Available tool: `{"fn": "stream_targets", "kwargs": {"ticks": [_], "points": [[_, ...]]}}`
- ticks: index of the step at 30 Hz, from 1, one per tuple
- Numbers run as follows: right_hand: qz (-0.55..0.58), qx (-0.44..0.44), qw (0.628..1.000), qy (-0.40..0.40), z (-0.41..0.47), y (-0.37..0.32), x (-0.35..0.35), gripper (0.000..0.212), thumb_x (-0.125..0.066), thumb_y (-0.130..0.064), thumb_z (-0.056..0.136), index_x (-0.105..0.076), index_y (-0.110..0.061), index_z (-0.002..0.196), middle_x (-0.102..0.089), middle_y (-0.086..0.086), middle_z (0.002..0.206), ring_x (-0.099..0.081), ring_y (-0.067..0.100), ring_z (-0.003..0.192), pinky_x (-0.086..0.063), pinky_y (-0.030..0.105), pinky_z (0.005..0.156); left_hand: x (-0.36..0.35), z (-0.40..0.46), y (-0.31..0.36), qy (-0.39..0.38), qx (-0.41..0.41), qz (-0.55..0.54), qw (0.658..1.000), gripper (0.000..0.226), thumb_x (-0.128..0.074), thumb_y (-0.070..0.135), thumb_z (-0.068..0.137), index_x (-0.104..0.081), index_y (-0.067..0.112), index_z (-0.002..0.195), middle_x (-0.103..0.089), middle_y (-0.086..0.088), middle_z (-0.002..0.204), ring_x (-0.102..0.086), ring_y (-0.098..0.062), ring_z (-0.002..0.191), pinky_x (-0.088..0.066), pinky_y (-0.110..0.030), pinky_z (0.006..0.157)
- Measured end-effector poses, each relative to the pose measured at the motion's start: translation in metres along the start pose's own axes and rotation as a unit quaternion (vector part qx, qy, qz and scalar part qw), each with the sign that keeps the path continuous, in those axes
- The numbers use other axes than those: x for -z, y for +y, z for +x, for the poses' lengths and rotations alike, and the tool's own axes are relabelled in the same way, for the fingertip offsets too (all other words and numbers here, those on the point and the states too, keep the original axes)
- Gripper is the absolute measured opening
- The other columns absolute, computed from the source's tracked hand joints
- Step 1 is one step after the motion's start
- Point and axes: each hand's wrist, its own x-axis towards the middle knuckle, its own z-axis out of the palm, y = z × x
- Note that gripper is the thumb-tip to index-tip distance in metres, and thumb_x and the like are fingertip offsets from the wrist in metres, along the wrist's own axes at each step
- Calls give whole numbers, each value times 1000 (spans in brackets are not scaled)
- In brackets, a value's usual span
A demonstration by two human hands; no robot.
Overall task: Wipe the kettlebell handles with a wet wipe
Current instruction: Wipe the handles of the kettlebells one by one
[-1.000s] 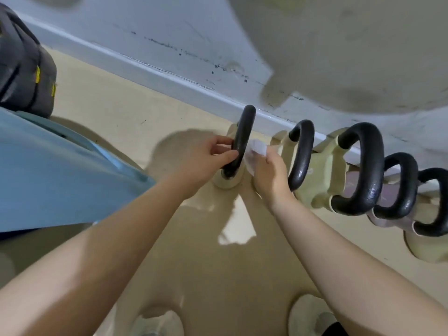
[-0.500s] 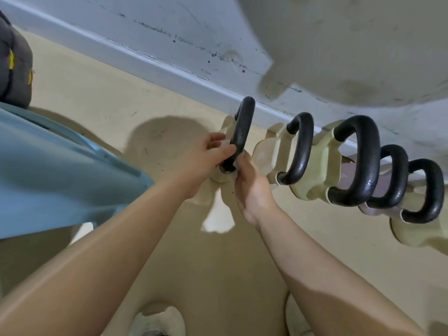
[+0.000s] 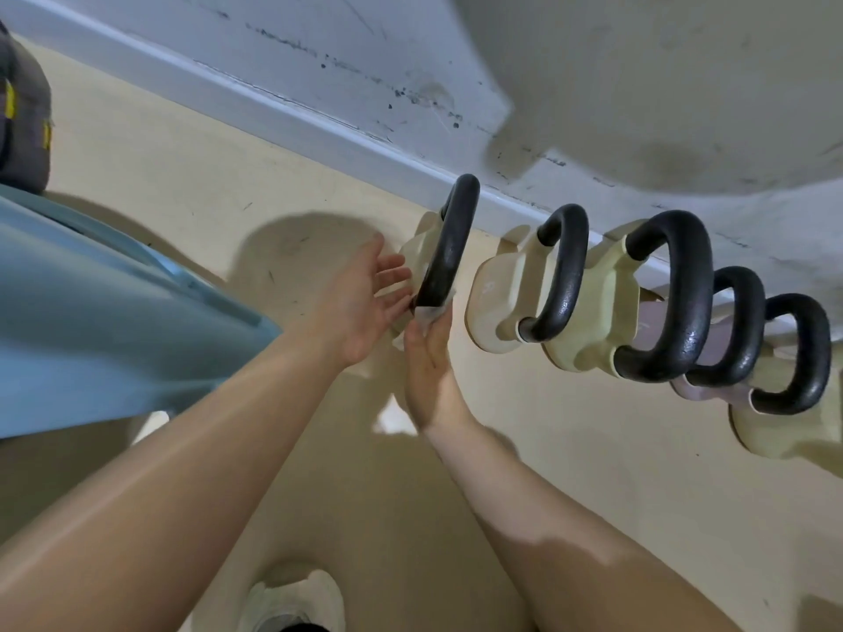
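Several kettlebells with black handles stand in a row along the wall. The leftmost kettlebell handle (image 3: 449, 241) rises from a cream body. My right hand (image 3: 429, 358) pinches a white wet wipe (image 3: 431, 312) against the near base of that handle. My left hand (image 3: 365, 303) hovers just left of the handle, palm up and fingers spread, holding nothing. The second kettlebell handle (image 3: 563, 271) and a larger third kettlebell handle (image 3: 675, 294) follow to the right.
A white baseboard (image 3: 283, 107) and scuffed wall run behind the row. A light blue mat or bench (image 3: 91, 312) lies at left, a dark bag (image 3: 23, 120) at far left. A big pale round object (image 3: 661, 84) hangs overhead. My white shoe (image 3: 292, 599) is below.
My left hand has let go of the leftmost handle and opened. My right hand has slid down with the wipe to the handle's near base.
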Motion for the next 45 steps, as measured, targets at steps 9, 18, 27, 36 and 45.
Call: {"fn": "stream_targets", "kwargs": {"ticks": [9, 18, 27, 36, 45], "points": [[-443, 224, 868, 12, 19, 8, 38, 67, -30, -39, 95, 9, -19, 146, 4, 8, 157, 9, 14, 144, 15, 33, 114, 6, -1, -3, 42, -7, -19, 999, 69, -17, 59, 93, -55, 5, 112, -60, -14, 107, -59, -27, 104, -48, -33, 88], [-786, 449, 379, -195, 39, -1, 70, 63, -20, -41, 92, -75, -10, 92, -69, 0, 113, -44, 17, 128, -11, 47, 111, 11, -1, 2, 174, -113, 116, 971, 58, -17, 59, 93, -62, 22, 83, -63, 6, 89, -54, -14, 92, -37, -30, 93], [-714, 600, 313, -179, 71, -25, 79, 26, -46, -4, 88, -69, -12, 98, -68, 4, 104, -60, 31, 111, -20, 48, 109, 15, -9, -7, 169, -111, 122, 972, 58, -16, 54, 96, -60, 16, 91, -63, -1, 92, -57, -18, 90, -44, -31, 86], [-697, 616, 324, -174, 81, -26, 75, 29, -43, 3, 85, -58, -9, 107, -46, 12, 106, -53, 31, 102, -27, 48, 108, 0, -8, -14, 136, -127, 136, 973, 50, -22, 45, 98, -60, 18, 81, -63, -1, 81, -59, -16, 77, -49, -27, 75], [-682, 513, 498, -155, 88, -50, 69, 18, -62, 5, 73, -54, -8, 82, -62, 11, 81, -57, 32, 99, -36, 45, 106, -3, -15, -19, 105, -189, 244, 945, 30, -43, 18, 92, -64, 25, 72, -65, 3, 79, -59, -16, 85, -47, -32, 83]]}}
